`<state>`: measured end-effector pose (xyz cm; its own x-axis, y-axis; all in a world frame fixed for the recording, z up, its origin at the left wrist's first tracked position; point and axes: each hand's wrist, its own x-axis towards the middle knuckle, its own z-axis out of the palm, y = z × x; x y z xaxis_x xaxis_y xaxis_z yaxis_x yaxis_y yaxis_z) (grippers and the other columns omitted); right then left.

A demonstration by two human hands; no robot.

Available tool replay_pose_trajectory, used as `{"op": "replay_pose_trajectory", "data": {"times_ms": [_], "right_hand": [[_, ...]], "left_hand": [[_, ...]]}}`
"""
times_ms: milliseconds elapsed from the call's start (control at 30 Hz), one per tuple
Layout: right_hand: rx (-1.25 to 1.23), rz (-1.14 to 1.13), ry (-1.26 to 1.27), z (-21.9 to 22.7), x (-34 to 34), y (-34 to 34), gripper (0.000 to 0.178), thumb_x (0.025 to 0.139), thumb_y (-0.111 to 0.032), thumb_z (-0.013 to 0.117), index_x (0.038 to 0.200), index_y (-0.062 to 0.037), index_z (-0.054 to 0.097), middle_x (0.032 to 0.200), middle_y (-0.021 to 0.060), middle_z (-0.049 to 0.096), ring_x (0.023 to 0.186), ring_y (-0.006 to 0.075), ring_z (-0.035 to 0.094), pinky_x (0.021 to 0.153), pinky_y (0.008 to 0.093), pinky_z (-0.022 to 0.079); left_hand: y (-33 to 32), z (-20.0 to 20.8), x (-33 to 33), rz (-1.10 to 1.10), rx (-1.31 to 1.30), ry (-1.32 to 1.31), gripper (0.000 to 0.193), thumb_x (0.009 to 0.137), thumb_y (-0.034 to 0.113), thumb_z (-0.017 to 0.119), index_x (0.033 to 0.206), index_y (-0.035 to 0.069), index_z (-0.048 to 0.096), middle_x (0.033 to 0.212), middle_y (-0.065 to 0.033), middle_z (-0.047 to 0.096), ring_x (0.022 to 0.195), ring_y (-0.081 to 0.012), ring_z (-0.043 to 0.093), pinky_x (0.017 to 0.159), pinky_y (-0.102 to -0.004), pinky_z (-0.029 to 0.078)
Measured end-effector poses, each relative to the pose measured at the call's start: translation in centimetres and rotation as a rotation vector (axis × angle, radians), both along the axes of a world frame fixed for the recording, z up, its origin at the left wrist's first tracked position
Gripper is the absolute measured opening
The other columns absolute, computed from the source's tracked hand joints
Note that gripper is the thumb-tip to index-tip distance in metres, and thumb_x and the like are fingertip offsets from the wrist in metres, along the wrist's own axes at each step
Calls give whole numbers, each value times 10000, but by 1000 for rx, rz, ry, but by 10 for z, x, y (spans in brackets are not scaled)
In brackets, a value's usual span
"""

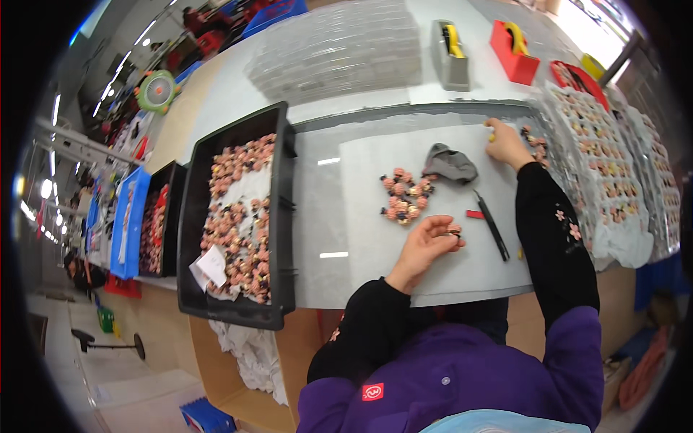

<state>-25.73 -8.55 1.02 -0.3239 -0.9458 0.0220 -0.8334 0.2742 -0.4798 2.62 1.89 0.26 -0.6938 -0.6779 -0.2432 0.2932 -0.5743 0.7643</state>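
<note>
My left hand [426, 249] is closed, its thumb and fingertips pinching a small pink-and-dark figurine [454, 229] above the white sheet [368, 252]. Farther off to the right, my right hand [510, 143] has its fingers drawn together near the table's far edge. A bit of yellow shows at those fingertips, too small to name. Between the hands lie a crumpled grey cloth [451, 164], a black pen-like tool [493, 227] and a small red piece [474, 214]. A cluster of similar pink figurines [406, 196] rests just beyond my left hand. More figurines [535, 144] lie beside my right hand.
On the left, a black crate [285, 216] holds many pink figurines. Clear plastic trays [339, 54] are stacked at the back, near a grey tape dispenser [451, 61] and a red one [514, 58]. Filled blister trays [603, 162] stand on the right. Below is a cardboard box [299, 346].
</note>
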Motion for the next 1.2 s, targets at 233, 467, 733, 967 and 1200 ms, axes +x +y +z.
{"op": "replay_pose_trajectory", "data": {"times_ms": [233,467,733,967,1200], "right_hand": [[12,-53,120,5,-6,-2,510,575,-51,588,1082,-44,526,930,225,594,905,347,572,781,374,454],[37,-89,273,39,12,22,423,678,-134,611,1085,-55,529,1001,174,579,939,318,562,796,370,450],[-71,140,-169,46,46,124,433,677,-128,688,1074,-37,544,845,67,560,647,147,531,608,253,446],[-111,210,-227,28,74,177,474,648,-23,678,1095,-23,521,871,58,513,617,94,469,550,222,420],[-5,33,-271,27,73,178,437,695,48,562,1125,-9,512,895,60,526,635,91,468,551,203,412]], "left_hand": [[0,3,-5,-23,3,30,389,804,26,582,1151,-10,409,1047,-111,508,905,-207,597,788,-267,478],[3,3,-3,-10,5,21,396,802,31,587,1154,-8,410,1044,-111,518,895,-201,597,782,-268,478],[0,-1,2,24,14,56,366,800,25,581,1144,7,459,1015,-90,563,864,-175,584,777,-280,470],[1,3,-1,63,-6,5,382,779,-6,597,1137,-12,467,1028,-99,537,895,-192,584,791,-277,475],[3,-3,-3,111,-27,36,371,758,-54,601,1106,-19,478,1020,-98,536,901,-199,587,797,-272,480]]}}
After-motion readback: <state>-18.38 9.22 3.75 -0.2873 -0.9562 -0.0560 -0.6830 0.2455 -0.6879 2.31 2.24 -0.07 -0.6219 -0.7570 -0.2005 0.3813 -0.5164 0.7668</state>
